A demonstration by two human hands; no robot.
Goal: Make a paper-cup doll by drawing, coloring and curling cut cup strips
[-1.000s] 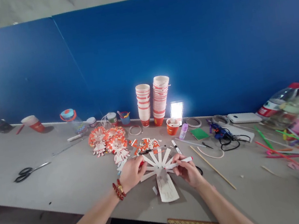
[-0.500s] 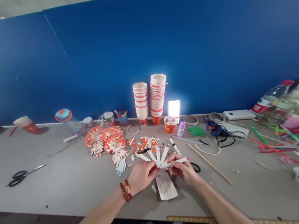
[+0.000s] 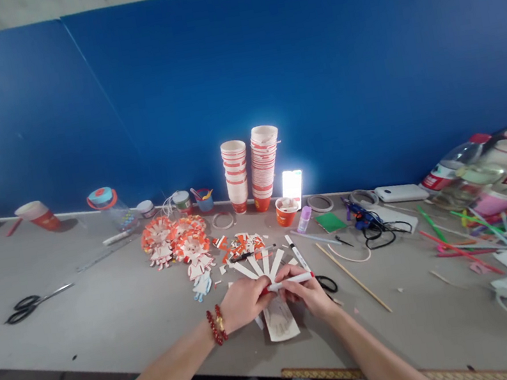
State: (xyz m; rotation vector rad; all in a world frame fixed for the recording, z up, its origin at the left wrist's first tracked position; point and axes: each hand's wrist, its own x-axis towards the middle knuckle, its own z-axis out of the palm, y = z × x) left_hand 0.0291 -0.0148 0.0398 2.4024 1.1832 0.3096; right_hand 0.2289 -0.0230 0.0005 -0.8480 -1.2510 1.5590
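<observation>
My right hand (image 3: 311, 296) is closed round the white body of a marker (image 3: 300, 278) with a red end. At the marker's other end, my left hand (image 3: 243, 302), with red bead bracelets at the wrist, is closed on its red cap (image 3: 265, 290). Whether the cap is fully seated is hidden by the fingers. Below and between the hands lies a paper cutout (image 3: 281, 323) with a faint drawing. Its white strips (image 3: 276, 265) fan out beyond the fingers, and the hands cover its middle.
Orange-and-white paper figures (image 3: 189, 246) and paper scraps (image 3: 243, 243) lie beyond my left hand. Stacked paper cups (image 3: 264, 172) and a lit phone (image 3: 292, 186) stand at the blue wall. Scissors (image 3: 34, 303) are at left; a wooden stick (image 3: 356, 280) and glue gun (image 3: 362, 216) at right.
The right hand has brought the marker slightly left, closer to the red cap in my left hand. The whole view has shifted a little.
</observation>
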